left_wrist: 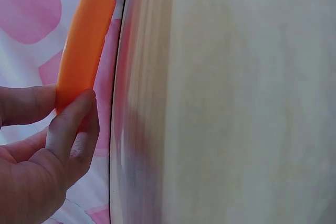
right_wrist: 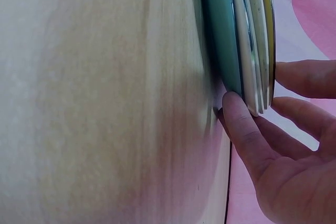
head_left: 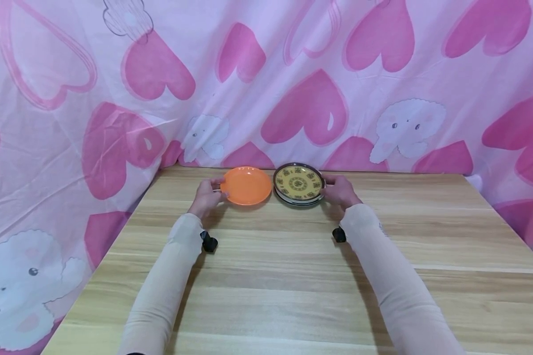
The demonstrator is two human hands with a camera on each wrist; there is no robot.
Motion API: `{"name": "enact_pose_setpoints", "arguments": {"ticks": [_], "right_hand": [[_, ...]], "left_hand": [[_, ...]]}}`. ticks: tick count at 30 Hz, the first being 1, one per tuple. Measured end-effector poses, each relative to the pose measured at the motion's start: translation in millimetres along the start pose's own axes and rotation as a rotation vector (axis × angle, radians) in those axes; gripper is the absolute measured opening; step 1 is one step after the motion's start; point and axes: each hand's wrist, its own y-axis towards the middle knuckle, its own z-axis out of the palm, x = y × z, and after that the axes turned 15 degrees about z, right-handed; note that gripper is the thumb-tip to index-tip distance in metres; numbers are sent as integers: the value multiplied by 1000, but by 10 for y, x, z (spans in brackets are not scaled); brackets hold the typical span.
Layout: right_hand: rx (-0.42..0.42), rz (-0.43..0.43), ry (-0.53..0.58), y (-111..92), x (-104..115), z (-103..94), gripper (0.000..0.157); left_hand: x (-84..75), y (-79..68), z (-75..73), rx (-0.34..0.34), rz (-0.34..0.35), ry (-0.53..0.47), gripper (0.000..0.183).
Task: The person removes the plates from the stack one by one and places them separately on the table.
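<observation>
The orange plate (head_left: 247, 186) is at the fingertips of the left hand (head_left: 206, 195), which pinches it by its near rim, fingers on both faces. In the left wrist view, pink cloth shows between the underside of the plate and the table edge, so the part by that hand is raised.

On the far side of the orange plate from the left hand, just beside it, is a stack of plates (head_left: 298, 201). The right hand (head_left: 341, 192) grips this stack by its outer rim, fingers above and below. Its top plate (head_left: 298, 183) is yellow with a dark patterned ring and a dark rim; the bottom plate (right_wrist: 218, 24) is teal (the right wrist view shows several pale edges between them). Whether the stack touches the table cannot be told.

Behind each hand a pale sleeve covers the forearm, and a black device (head_left: 209, 242) sits on the inner side of each wrist. Below both hands spreads the wood-grained table (head_left: 271, 276). Beyond them hangs a pink cloth (head_left: 304, 108) printed with hearts and white fluffy animals.
</observation>
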Motion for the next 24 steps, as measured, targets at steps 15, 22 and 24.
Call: {"name": "enact_pose_setpoints", "arguments": {"ticks": [15, 22, 24], "right_hand": [[6, 23, 7, 12, -10, 9, 66], [8, 21, 17, -27, 2, 7, 65], [7, 21, 15, -23, 3, 5, 65]], "left_hand": [[1, -11, -26, 20, -49, -1, 58], [6, -3, -11, 33, -44, 13, 58], [5, 0, -5, 40, -42, 12, 57]]}}
